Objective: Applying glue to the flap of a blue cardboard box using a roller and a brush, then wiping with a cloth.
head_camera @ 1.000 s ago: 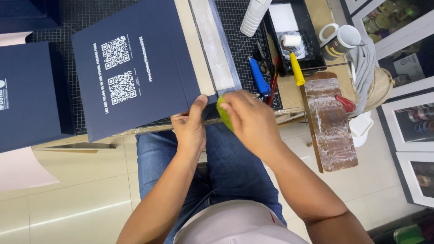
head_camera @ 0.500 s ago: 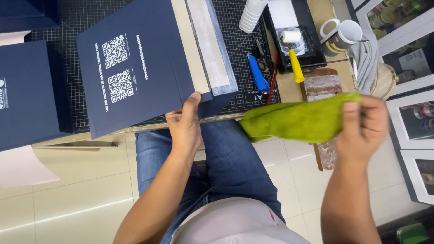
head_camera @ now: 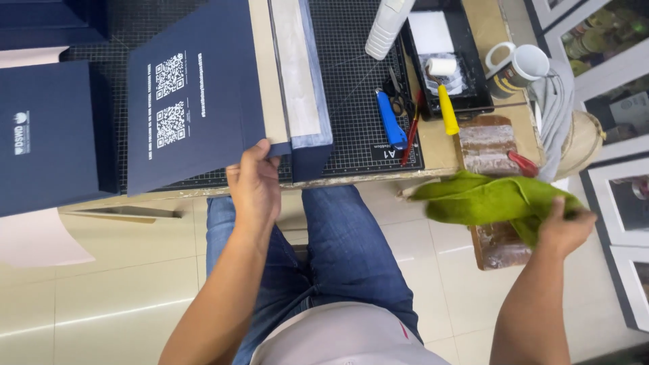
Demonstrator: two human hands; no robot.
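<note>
Nearest the camera, the person's right hand (head_camera: 564, 226) is closed on one end of a green cloth (head_camera: 490, 199), out past the right knee and off the edge of the table (head_camera: 433, 159). From that grip the cloth's long axis runs leftward, almost level, its free end pointing back toward the table edge. The left hand (head_camera: 253, 186) sits well apart from it, across the lap, fingers and thumb clamped on the near corner of a dark blue folded box cover (head_camera: 196, 94). So the cloth lies to the right of the cover, and the right hand alone has it. Beyond the cover's corner stands its long grey-lined spine (head_camera: 301, 74), running away from the person over the cutting mat (head_camera: 351, 88). Farther back, right of the mat, lie a blue knife (head_camera: 391, 122) and a yellow-handled roller (head_camera: 446, 108) by a black tray (head_camera: 466, 40).
</note>
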